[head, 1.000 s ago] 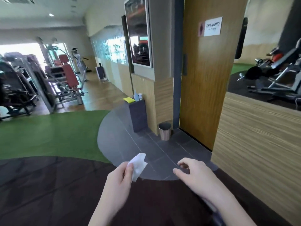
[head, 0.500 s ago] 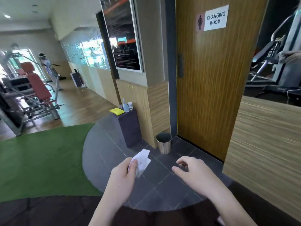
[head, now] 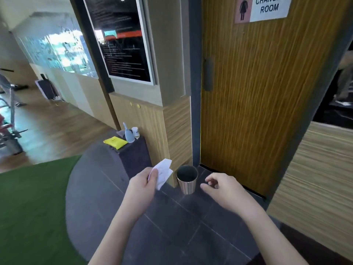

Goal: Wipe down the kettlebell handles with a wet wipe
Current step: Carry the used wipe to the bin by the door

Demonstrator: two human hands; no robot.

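Note:
My left hand (head: 142,185) pinches a crumpled white wet wipe (head: 163,173) between thumb and fingers, held up in front of me. My right hand (head: 222,190) hovers empty to the right, its fingers loosely curled and apart. A small striped waste bin (head: 186,181) stands on the dark tiled floor between and just beyond the two hands. No kettlebell is in view.
A dark pedestal (head: 133,155) by the wall carries a yellow wipe packet (head: 115,142) and a spray bottle (head: 129,133). A wooden changing-room door (head: 257,92) rises behind the bin. Green turf (head: 32,197) lies left, a wood-panelled wall (head: 315,178) at right.
I have walked closer to the bin and the door, and both now loom larger. My left hand keeps the wipe and my right hand stays empty.

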